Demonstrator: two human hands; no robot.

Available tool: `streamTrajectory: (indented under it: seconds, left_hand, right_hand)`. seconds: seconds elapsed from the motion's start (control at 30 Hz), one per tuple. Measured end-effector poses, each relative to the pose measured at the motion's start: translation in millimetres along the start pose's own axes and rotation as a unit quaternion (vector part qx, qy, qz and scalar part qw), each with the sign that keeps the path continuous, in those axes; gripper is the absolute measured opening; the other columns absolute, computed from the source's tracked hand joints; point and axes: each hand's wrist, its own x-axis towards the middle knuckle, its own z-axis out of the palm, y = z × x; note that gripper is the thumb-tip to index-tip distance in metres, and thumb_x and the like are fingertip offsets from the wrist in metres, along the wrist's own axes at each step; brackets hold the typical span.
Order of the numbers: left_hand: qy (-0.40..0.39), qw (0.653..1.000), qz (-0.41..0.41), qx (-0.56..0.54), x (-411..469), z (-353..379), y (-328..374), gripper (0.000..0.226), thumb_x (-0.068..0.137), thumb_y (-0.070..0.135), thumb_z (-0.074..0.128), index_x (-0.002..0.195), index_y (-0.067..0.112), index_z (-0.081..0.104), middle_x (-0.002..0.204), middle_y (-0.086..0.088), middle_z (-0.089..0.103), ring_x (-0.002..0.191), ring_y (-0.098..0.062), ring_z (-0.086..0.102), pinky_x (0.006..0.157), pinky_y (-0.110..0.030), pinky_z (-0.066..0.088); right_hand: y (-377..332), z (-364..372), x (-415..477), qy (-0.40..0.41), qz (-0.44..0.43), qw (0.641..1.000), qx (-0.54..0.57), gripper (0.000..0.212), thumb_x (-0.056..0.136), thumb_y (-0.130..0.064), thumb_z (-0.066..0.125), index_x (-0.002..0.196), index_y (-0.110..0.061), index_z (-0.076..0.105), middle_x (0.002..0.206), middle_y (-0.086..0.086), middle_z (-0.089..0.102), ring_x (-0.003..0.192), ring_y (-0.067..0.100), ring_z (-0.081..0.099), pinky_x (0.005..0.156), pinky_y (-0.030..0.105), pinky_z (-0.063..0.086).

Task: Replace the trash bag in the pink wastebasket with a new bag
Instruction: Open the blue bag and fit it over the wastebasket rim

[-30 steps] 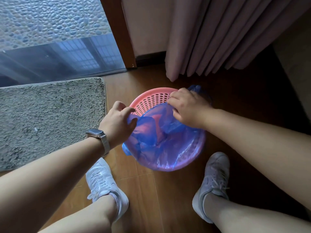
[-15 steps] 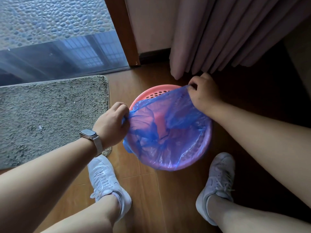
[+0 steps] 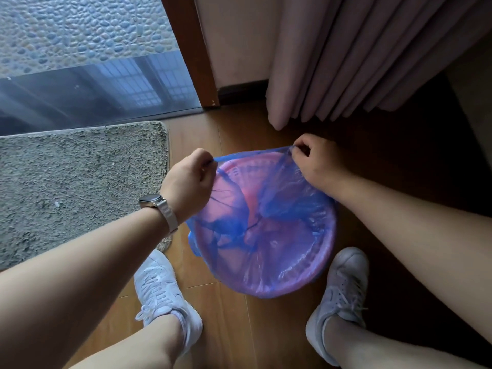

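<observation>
Wastebasket (image 3: 328, 243) first, pink and perforated, standing on the wooden floor (image 3: 226, 315) at the centre of the view, between the person's two feet and just short of the curtain. Biggest thing around it: the glass door (image 3: 80, 62) up at 10 o'clock, pebbled above, clear below. Under that, at 9 o'clock from the basket, the shaggy grey mat (image 3: 80, 182) lies flat, its near corner just beside the left shoe. At 1 o'clock hangs the dusty-pink curtain (image 3: 359, 57), its folds ending just above the floor. A brown door frame (image 3: 191, 49) runs up at 12 o'clock between glass and wall.

Now the bag: a thin blue trash bag (image 3: 279, 209) sits inside the basket, its mouth already folded over the rim from about 3 o'clock round through 6 to 9, crumpled in the middle. The far edge is stretched taut in a straight line across the 12 o'clock side, not yet over the rim there.

Left hand (image 3: 186, 182), fingers pinched shut on that edge at 10 o'clock of the basket. Right hand (image 3: 316, 161), pinching the same edge at 1 o'clock. White sneakers: left one (image 3: 162, 288) at 7 o'clock, right one (image 3: 343, 288) at 5 o'clock. Smallest of all, a smartwatch (image 3: 154, 203) with a pale band on the left wrist.
</observation>
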Motion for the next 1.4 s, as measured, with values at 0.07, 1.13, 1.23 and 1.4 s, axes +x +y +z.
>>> streamTrajectory:
  seconds: [0.07, 1.13, 1.23, 1.4]
  left_hand:
    - [-0.008, 0.999, -0.041, -0.016, 3, 1, -2, 0.008, 0.094, 0.025, 0.059, 0.091, 0.017, 0.06, 0.074, -0.005, 0.065, 0.07, -0.033, 0.06, 0.063, -0.035, 0.044]
    - [-0.163, 0.982, -0.071, 0.059, -16, 29, 7, 0.043, 0.093, 0.038, 0.06, 0.066, 0.02, 0.031, 0.057, 0.003, 0.042, 0.062, -0.034, 0.038, 0.055, -0.034, 0.027]
    - [-0.154, 0.982, -0.087, 0.062, -14, 27, 6, 0.043, 0.091, 0.039, 0.06, 0.067, 0.017, 0.032, 0.057, 0.0, 0.044, 0.062, -0.036, 0.04, 0.054, -0.035, 0.028]
    - [-0.105, 0.992, -0.06, 0.045, -12, 5, 6, 0.028, 0.087, 0.045, 0.063, 0.099, 0.021, 0.055, 0.088, 0.0, 0.054, 0.079, -0.024, 0.052, 0.068, -0.033, 0.041]
  right_hand:
    - [2, 3, 0, -0.012, 0.003, 1.0, 0.009, 0.013, 0.092, -0.024, 0.057, 0.084, -0.015, 0.063, 0.077, -0.004, 0.062, 0.071, 0.015, 0.056, 0.065, 0.029, 0.046]
    - [5, 11, -30, -0.178, 0.031, 0.98, -0.084, 0.032, 0.081, -0.025, 0.061, 0.062, -0.016, 0.036, 0.056, 0.0, 0.044, 0.06, 0.03, 0.047, 0.052, 0.036, 0.034]
    - [1, 13, -26, -0.179, 0.035, 0.981, -0.07, 0.03, 0.079, -0.024, 0.061, 0.062, -0.015, 0.038, 0.057, 0.001, 0.045, 0.06, 0.027, 0.045, 0.052, 0.035, 0.031]
    - [-7, -9, -27, -0.137, -0.052, 0.984, -0.097, 0.021, 0.082, -0.032, 0.066, 0.093, -0.018, 0.054, 0.093, 0.001, 0.052, 0.081, 0.02, 0.05, 0.068, 0.028, 0.036]
